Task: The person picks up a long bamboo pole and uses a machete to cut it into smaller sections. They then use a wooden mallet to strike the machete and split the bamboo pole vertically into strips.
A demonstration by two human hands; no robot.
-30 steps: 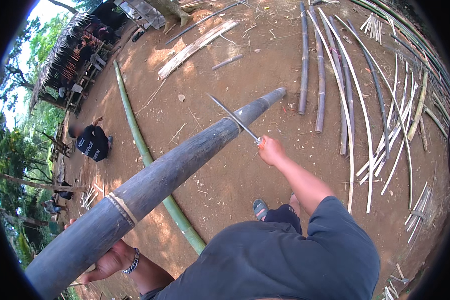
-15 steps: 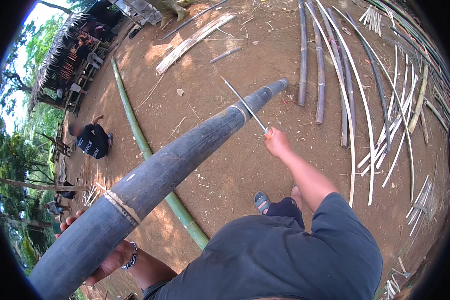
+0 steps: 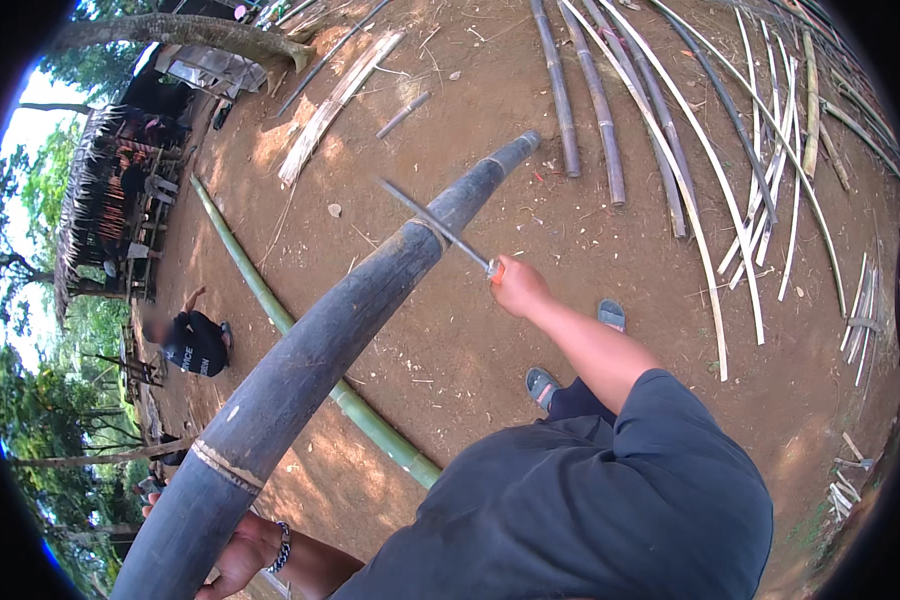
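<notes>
A dark bamboo pole (image 3: 315, 355), slanting from lower left to upper centre, might roll if the left hand (image 3: 242, 556) clasping it slackens its grip, making the thin blade (image 3: 463, 246) clenched in the right hand (image 3: 521, 288) skid.

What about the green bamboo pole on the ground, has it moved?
No: the green bamboo pole lies left of the dry leaf as before; the view shifted.
</notes>
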